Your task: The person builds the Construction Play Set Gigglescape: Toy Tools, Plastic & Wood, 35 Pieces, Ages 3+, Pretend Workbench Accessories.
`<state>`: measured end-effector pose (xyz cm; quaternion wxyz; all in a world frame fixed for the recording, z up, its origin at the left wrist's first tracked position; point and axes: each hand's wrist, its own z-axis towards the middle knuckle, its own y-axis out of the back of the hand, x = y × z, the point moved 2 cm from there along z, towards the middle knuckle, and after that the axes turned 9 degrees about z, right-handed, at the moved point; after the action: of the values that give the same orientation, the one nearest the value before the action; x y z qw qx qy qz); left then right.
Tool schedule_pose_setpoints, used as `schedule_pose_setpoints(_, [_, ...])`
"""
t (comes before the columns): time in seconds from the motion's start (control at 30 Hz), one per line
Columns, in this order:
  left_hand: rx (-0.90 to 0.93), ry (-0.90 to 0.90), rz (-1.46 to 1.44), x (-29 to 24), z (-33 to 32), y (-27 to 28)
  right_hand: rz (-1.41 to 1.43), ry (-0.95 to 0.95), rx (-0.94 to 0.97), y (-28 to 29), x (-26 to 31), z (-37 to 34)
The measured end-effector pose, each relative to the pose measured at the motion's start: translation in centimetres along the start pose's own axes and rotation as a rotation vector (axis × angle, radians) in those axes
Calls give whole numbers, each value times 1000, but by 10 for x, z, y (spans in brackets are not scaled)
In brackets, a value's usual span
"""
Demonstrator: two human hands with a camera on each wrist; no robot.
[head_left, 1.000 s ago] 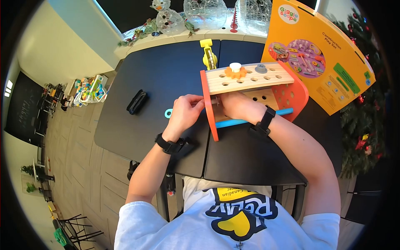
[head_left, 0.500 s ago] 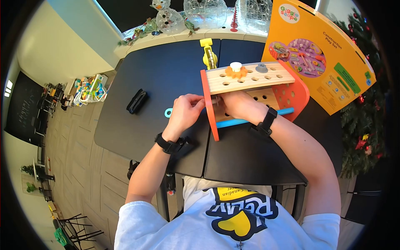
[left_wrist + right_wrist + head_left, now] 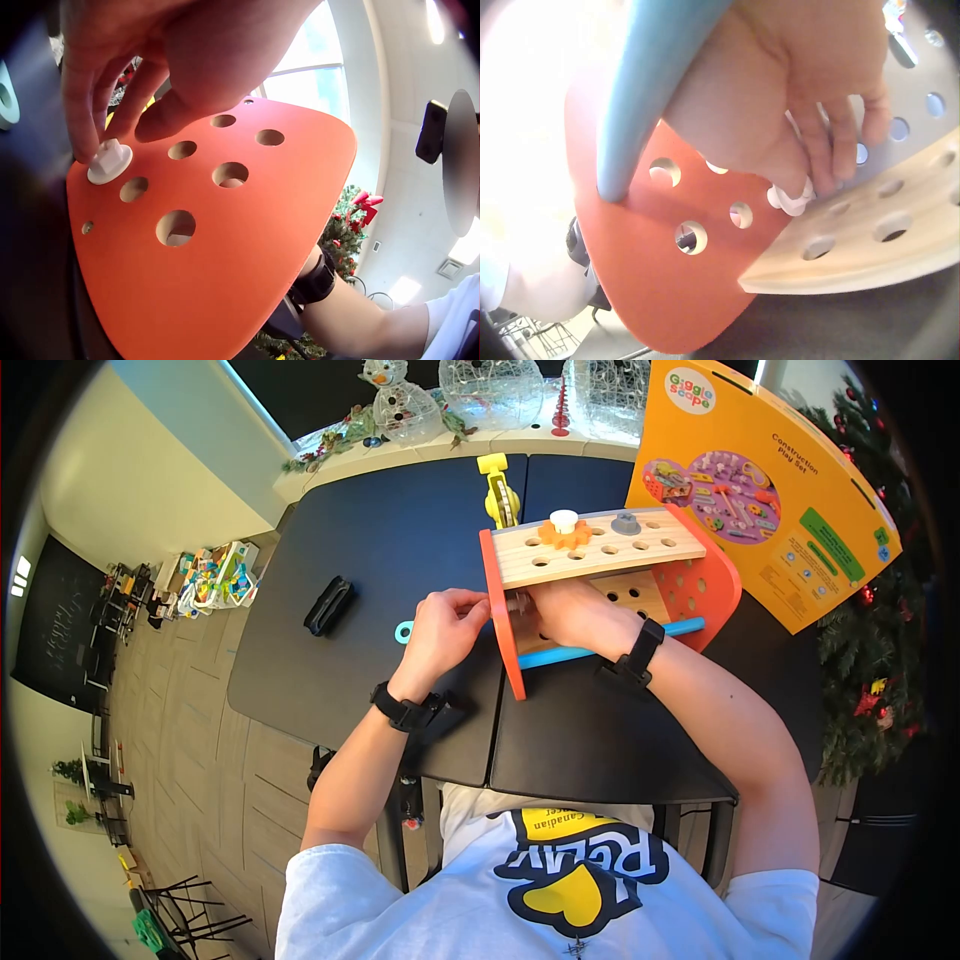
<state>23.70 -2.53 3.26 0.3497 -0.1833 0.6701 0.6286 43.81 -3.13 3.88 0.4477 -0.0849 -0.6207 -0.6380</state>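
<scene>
A toy workbench has red side panels (image 3: 247, 247), a perforated wooden top (image 3: 600, 550) and a blue rod (image 3: 560, 655). Outside its left panel, my left hand (image 3: 447, 630) pinches the hexagonal head of a white toy bolt (image 3: 110, 161) that sits in one of the holes. Inside the frame, beneath the wooden top, my right hand (image 3: 580, 615) holds a white nut (image 3: 791, 199) against the inner face of that panel. Part of the nut is hidden behind the right thumb and fingers. An orange gear (image 3: 566, 535) with a white bolt and a grey screw (image 3: 626, 524) sit on the top.
Behind the workbench stands a yellow toy tool (image 3: 499, 490). A light-blue ring-ended piece (image 3: 403, 632) lies left of the left hand, with a black case (image 3: 330, 605) farther left on the black table (image 3: 300, 680). An orange box (image 3: 760, 490) stands at the back right.
</scene>
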Motion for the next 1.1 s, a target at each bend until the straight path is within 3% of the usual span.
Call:
schedule_pose_setpoints(0.17, [1,11,31,-5,-1,1,-67,-57,62,2,3,0])
schedule_pose_setpoints(0.37, [12,14,12,0,0,0,-21,37,-65,-2,5,-1])
schedule_pose_setpoints(0.57, [8,16,3,-3,-1,0,67,-137,35,-2,-1,1])
schedule_pose_setpoints(0.67, [13,13,0,-3,0,0,-182,83,-99,-13,-9,2])
schedule_pose_setpoints(0.77, [14,24,15,-7,-2,2,-184,87,-42,-10,-4,-1])
schedule_pose_setpoints(0.87, [11,24,1,-4,-2,1,-84,-27,-17,-3,9,0])
schedule_pose_setpoints(1.1, [11,-9,-35,5,1,-4,-47,20,-57,-5,-2,-2])
